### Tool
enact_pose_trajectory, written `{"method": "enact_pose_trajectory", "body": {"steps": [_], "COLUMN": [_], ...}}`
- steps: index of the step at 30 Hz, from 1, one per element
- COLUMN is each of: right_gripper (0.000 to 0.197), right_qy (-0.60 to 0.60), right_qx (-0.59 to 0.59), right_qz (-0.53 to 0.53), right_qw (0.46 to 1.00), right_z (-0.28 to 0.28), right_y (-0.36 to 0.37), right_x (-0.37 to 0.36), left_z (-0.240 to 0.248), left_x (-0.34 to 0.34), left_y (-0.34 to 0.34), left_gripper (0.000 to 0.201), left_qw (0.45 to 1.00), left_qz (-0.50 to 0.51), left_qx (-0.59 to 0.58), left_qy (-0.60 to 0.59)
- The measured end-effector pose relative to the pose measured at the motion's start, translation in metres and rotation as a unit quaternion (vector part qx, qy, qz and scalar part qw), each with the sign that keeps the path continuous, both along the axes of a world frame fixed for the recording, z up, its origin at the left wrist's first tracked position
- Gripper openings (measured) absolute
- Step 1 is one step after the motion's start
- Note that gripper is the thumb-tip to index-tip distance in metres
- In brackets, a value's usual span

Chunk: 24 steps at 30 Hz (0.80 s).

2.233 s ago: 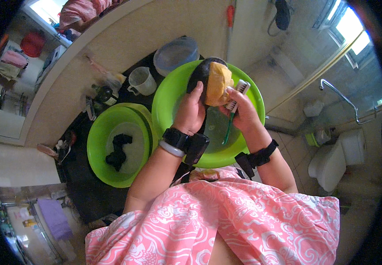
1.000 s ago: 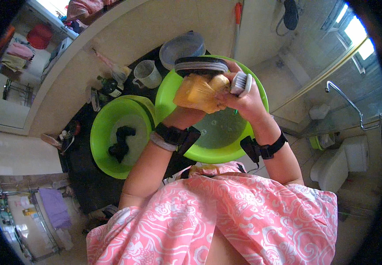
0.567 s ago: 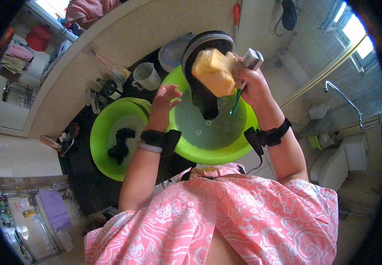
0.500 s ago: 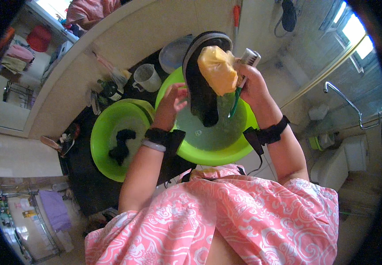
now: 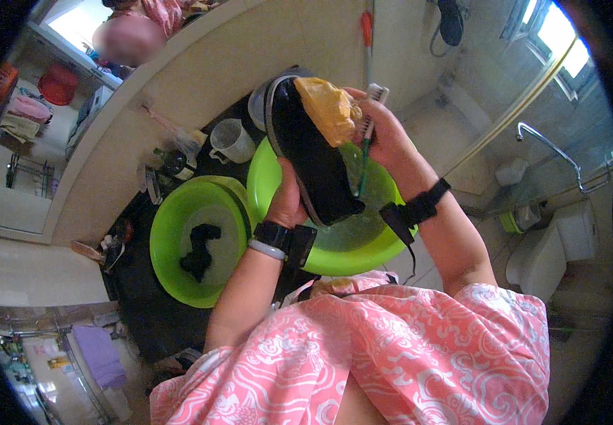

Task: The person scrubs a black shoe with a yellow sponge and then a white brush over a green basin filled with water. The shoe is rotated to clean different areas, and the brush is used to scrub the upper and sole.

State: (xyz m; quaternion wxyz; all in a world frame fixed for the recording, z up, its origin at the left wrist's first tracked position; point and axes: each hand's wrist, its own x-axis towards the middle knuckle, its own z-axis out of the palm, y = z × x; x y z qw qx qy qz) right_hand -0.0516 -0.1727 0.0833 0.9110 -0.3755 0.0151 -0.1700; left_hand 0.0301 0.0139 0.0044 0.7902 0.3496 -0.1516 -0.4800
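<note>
Over the right green basin (image 5: 384,251), which holds cloudy water, a black shoe (image 5: 313,170) with a pale sole edge hangs tilted. My left hand (image 5: 289,198) grips its lower left side, the fingers partly hidden behind it. A crumpled yellow plastic bag (image 5: 326,110) lies against the shoe's upper end. My right hand (image 5: 388,134) is closed around a scrub brush (image 5: 363,166) with a green handle and a white head, and is pressed to the bag's gathered end. Whether those fingers also grip the bag is hard to tell.
At left, another green basin (image 5: 167,262) holds dark wet fabric (image 5: 199,255) in water. Behind stand a clear plastic jug (image 5: 233,142), a dark bottle (image 5: 174,163) and a bluish tub (image 5: 258,106). A toilet (image 5: 543,258) is at right; a mirror (image 5: 16,198) is at left.
My left hand, apart from the shoe earlier, has closed on its side. The shoe has swung lower and left, and my right hand with brush and bag has shifted slightly left.
</note>
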Motion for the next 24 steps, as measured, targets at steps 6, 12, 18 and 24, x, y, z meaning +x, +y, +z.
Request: {"method": "enact_pose_trajectory", "body": {"steps": [6, 12, 18, 24], "right_gripper": [0.049, 0.07, 0.058, 0.045], "right_qy": [0.196, 0.215, 0.198, 0.141], "right_qx": [-0.202, -0.752, -0.622, -0.56], "right_qz": [-0.054, -0.219, -0.283, -0.267], "right_qw": [0.958, 0.584, 0.703, 0.771], "right_z": [0.002, -0.014, -0.027, -0.021], "right_y": [0.027, 0.077, 0.055, 0.046], "right_x": [-0.026, -0.033, -0.007, 0.006], "left_z": [0.009, 0.002, 0.0, 0.025], "left_x": [0.002, -0.005, -0.016, -0.009], "left_y": [-0.001, 0.007, 0.015, 0.016], "left_gripper": [0.08, 0.085, 0.08, 0.078], "left_qw": [1.0, 0.997, 0.981, 0.982], "left_qz": [0.008, -0.021, -0.012, 0.004], "left_qx": [0.0, 0.066, 0.177, 0.146], "left_qy": [-0.007, -0.029, -0.082, -0.116]}}
